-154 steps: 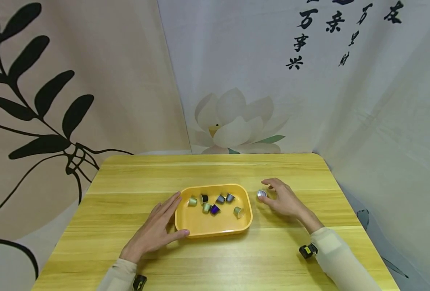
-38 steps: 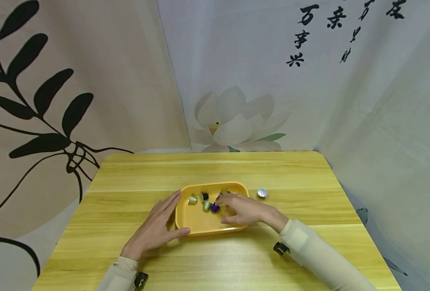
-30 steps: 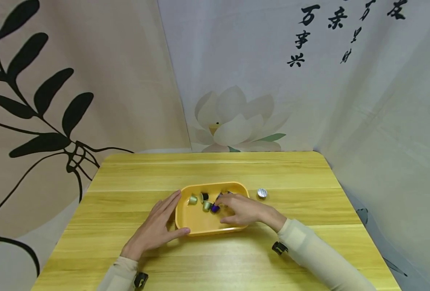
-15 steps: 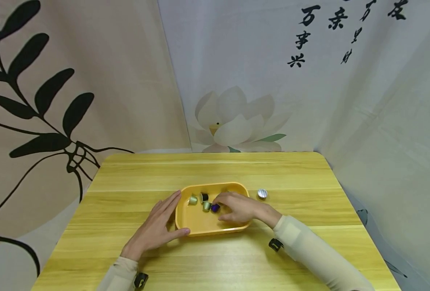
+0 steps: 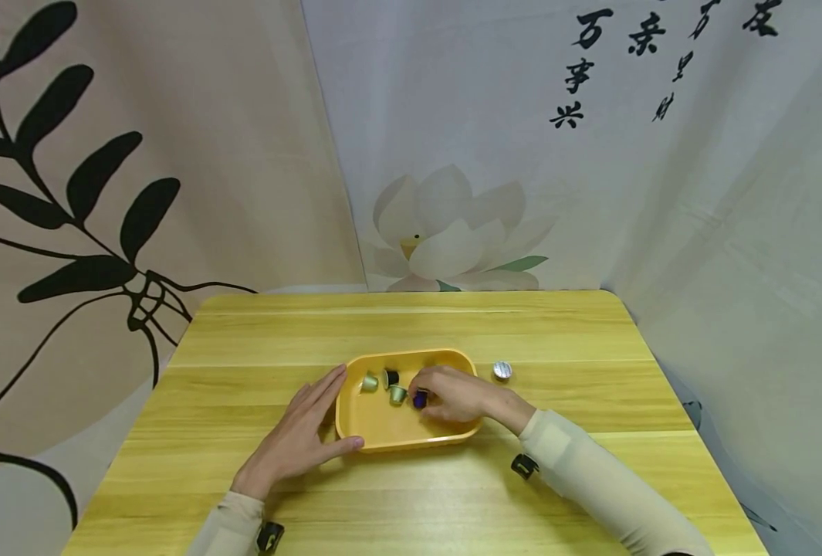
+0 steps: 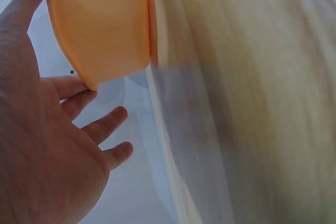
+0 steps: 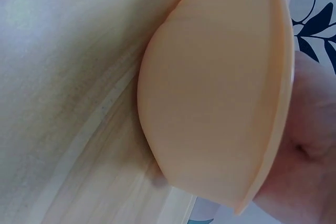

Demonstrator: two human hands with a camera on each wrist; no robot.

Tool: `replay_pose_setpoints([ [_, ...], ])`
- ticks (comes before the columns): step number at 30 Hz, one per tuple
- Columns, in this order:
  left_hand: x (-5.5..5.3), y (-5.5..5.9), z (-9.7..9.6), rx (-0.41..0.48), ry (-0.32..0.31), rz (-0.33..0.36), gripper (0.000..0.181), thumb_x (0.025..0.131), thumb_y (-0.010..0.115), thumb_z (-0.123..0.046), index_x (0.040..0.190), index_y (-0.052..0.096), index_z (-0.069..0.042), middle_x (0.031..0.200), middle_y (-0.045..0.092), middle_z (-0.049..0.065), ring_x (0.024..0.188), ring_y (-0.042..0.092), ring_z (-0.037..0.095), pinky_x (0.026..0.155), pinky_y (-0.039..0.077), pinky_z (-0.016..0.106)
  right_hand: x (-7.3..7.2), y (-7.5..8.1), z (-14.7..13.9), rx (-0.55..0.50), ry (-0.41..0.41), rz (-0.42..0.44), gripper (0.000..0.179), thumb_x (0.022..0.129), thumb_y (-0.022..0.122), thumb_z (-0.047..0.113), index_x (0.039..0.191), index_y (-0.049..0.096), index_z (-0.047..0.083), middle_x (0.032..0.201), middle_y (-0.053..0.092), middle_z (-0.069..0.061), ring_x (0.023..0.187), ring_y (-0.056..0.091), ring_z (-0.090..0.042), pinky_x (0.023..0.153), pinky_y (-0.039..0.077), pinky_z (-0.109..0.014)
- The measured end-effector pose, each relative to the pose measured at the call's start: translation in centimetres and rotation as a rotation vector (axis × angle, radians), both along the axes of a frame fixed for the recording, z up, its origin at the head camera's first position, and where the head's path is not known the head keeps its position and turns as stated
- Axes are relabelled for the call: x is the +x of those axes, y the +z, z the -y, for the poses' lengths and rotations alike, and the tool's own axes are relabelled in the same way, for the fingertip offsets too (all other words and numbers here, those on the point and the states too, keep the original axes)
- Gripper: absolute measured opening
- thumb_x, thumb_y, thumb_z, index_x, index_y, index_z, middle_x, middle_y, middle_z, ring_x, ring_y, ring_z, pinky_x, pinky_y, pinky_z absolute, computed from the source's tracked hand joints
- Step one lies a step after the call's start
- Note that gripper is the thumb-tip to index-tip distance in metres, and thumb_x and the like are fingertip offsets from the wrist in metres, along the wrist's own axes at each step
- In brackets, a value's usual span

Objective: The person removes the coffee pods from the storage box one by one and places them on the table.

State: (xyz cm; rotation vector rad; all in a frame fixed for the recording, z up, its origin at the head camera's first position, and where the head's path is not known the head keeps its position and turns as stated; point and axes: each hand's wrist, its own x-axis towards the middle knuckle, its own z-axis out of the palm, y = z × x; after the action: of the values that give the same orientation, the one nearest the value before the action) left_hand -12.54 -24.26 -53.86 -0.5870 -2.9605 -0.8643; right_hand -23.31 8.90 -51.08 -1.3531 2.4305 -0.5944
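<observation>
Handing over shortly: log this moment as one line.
left hand: touching yellow tray rim | right hand: inside tray, at purple capsule, grip unclear | silver-topped capsule: on table, outside tray

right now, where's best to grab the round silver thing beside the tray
I'd pinch the round silver thing by opposite edges of its rim, coming from above and the right: its round face seems to point up, and the yellow tray sits close on its left.
</observation>
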Motion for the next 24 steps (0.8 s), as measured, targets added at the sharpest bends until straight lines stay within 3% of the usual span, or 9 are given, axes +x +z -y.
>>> replay_pose_setpoints([
  [5, 0.05, -0.03, -0.03, 0.001, 0.005, 0.006, 0.120, 0.096, 0.081, -0.070, 0.183, 0.019, -0.016, 0.192, 0.017, 0.000, 0.174, 0.032, 0.036, 0.140, 0.020, 0.075, -0.16, -0.13, -0.05, -0.016, 0.026, -0.038, 0.009, 0.103, 0.083, 0.012, 0.109, 0.077, 0.013, 0.111, 0.078, 0.000, 0.100, 0.071, -0.016, 0.088, 0.058, -0.023],
  [9, 0.06, 0.00, -0.04, 0.004, 0.007, 0.008, 0.120, 0.096, 0.081, -0.070, 0.183, 0.020, -0.016, 0.192, 0.017, 0.000, 0.174, 0.032, 0.036, 0.141, 0.019, 0.075, -0.16, -0.17, -0.11, -0.001, 0.014, -0.047, 0.012, 0.102, 0.083, 0.011, 0.101, 0.073, 0.017, 0.103, 0.074, 0.004, 0.094, 0.068, -0.012, 0.084, 0.056, -0.019],
  [17, 0.04, -0.04, -0.10, 0.001, 0.007, 0.010, 0.120, 0.096, 0.081, -0.071, 0.183, 0.019, -0.016, 0.192, 0.016, 0.001, 0.174, 0.032, 0.036, 0.141, 0.019, 0.075, -0.13, -0.06, -0.23, -0.009, -0.011, -0.050, 0.008, 0.101, 0.078, 0.008, 0.104, 0.075, 0.015, 0.105, 0.076, 0.004, 0.096, 0.068, -0.009, 0.088, 0.060, -0.022],
  [24, 0.05, 0.18, -0.15, 0.010, 0.003, 0.006, 0.119, 0.096, 0.081, -0.070, 0.183, 0.021, -0.015, 0.192, 0.018, 0.002, 0.174, 0.031, 0.036, 0.140, 0.020, 0.075, 0.15, 0.18, -0.32, -0.043, -0.090, -0.038, 0.011, 0.102, 0.077, 0.009, 0.112, 0.080, 0.012, 0.117, 0.081, -0.001, 0.101, 0.071, -0.010, 0.092, 0.064, -0.026],
])
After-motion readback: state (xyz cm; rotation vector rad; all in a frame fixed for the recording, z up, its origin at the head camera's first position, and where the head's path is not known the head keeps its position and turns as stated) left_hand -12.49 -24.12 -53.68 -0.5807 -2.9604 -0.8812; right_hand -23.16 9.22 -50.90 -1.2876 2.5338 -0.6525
